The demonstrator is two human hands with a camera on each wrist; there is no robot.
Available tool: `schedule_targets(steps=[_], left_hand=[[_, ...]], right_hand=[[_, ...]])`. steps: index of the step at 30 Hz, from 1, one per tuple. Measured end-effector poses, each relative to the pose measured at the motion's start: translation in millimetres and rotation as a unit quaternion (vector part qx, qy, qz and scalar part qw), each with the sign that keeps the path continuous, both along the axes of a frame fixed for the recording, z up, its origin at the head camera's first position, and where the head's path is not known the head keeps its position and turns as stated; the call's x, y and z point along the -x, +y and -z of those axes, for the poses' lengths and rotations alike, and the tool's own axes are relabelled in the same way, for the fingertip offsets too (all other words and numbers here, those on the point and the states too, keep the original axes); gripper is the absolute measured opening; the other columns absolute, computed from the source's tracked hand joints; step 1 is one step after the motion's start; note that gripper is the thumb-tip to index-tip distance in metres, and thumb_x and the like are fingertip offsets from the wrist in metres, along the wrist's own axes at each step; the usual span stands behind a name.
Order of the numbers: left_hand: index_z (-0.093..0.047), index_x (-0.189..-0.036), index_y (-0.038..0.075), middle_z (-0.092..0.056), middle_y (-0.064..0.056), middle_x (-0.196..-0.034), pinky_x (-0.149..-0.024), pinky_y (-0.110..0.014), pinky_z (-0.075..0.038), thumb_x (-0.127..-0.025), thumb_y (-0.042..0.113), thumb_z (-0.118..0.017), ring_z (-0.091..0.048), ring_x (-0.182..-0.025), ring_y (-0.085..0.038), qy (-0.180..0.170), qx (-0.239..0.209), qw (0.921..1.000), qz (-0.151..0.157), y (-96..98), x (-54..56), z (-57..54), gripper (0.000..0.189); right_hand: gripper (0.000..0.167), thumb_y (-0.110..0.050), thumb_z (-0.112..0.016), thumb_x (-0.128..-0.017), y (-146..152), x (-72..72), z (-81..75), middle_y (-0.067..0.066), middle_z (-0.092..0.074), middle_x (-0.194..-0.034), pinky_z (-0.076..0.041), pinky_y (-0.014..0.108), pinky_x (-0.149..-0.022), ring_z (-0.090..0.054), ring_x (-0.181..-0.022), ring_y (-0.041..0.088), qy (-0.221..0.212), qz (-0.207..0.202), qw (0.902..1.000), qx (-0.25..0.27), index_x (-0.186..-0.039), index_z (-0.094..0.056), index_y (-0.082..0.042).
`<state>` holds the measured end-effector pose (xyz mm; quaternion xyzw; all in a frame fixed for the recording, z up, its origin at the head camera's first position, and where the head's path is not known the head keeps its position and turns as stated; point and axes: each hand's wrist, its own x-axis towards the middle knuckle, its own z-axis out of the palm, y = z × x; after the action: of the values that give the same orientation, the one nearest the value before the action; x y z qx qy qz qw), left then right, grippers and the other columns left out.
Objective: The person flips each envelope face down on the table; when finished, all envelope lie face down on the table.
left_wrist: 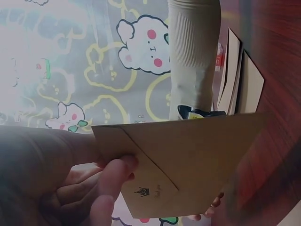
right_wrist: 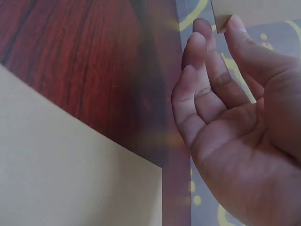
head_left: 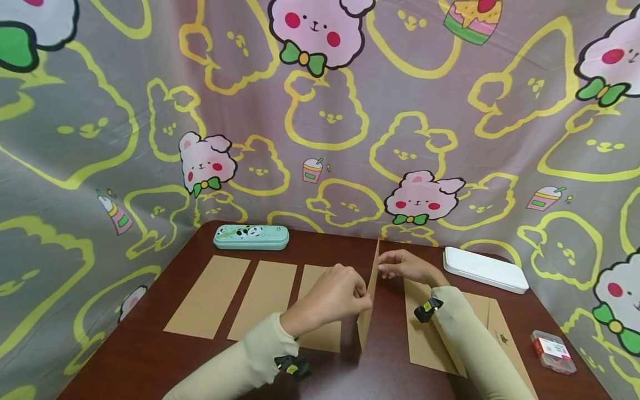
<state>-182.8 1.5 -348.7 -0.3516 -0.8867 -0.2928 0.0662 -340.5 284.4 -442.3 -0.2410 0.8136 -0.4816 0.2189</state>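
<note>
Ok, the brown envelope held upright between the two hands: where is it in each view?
Head: the envelope is right of centre, seen nearly edge-on between the left hand and right hand.
Left wrist: it fills the lower centre, its crown print showing.
Right wrist: only a corner, at the top right, by the right thumb.
Shared landmark: the patterned cloth with yellow outlines, in all three.

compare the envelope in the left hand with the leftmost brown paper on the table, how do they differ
Pose: the held envelope is roughly upright, pinched by the left hand, while the leftmost brown paper lies flat on the table. Face: the held envelope shows a flap with a small crown print; the leftmost brown paper shows a plain upper side. Both are brown and rectangular.
</note>
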Motion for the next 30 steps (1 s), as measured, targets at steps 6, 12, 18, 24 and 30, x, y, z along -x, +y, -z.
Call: schedule_targets(steps=[6,12,18,24,30], left_hand=[[-0.045,-0.048,0.023,-0.026,0.018,-0.046,-0.045,-0.014,-0.013,-0.084,0.013,-0.07,-0.016,-0.045,0.005,-0.022,-0.002,0.9998,0.001,-0.4,-0.8,1.8,0.045],[-0.059,-0.053,0.021,-0.037,0.019,-0.046,-0.043,-0.013,-0.019,-0.084,0.012,-0.07,-0.025,-0.041,0.008,-0.035,-0.01,0.9993,-0.004,-3.1,1.6,4.5,0.034],[-0.074,-0.066,0.017,-0.056,0.017,-0.049,-0.043,-0.013,-0.033,-0.086,0.012,-0.07,-0.043,-0.037,0.01,-0.062,-0.03,0.9976,-0.011,-7.2,3.4,8.3,0.021],[-0.079,-0.077,0.011,-0.069,0.007,-0.057,-0.044,-0.016,-0.044,-0.09,0.01,-0.069,-0.055,-0.037,0.004,-0.098,-0.052,0.9938,-0.012,-11.7,4.5,13.6,0.017],[-0.081,-0.085,0.006,-0.072,-0.001,-0.059,-0.044,-0.016,-0.037,-0.092,0.009,-0.069,-0.068,-0.046,-0.014,-0.131,-0.062,0.9894,-0.009,-18.6,8.0,16.6,0.014]], right_hand=[[0.021,-0.015,-0.062,-0.103,2,-0.1,3.7,0.001,-0.072,-0.094,-0.059,0.032,-0.082,-0.069,-0.088,0.014,0.005,-0.002,1.0,0.0,-0.116,-0.066,0.0],[0.021,-0.017,-0.063,-0.102,6,0.5,-0.2,0.0,-0.073,-0.094,-0.06,0.033,-0.081,-0.07,-0.086,0.014,0.013,0.004,0.9999,0.003,-0.116,-0.068,-0.002],[0.022,-0.019,-0.064,-0.102,12,-0.6,-7.9,0.005,-0.073,-0.096,-0.059,0.037,-0.083,-0.068,-0.085,0.014,0.0,0.023,0.9996,0.017,-0.116,-0.069,-0.002],[0.024,-0.021,-0.064,-0.102,19,-1.7,-12.1,-0.002,-0.072,-0.095,-0.058,0.04,-0.086,-0.067,-0.087,0.013,0.013,0.038,0.999,0.019,-0.116,-0.068,-0.002],[0.029,-0.021,-0.064,-0.102,22,-5.9,-20.1,-0.004,-0.07,-0.095,-0.059,0.041,-0.087,-0.067,-0.086,0.01,0.019,0.058,0.9977,0.03,-0.12,-0.064,0.003]])
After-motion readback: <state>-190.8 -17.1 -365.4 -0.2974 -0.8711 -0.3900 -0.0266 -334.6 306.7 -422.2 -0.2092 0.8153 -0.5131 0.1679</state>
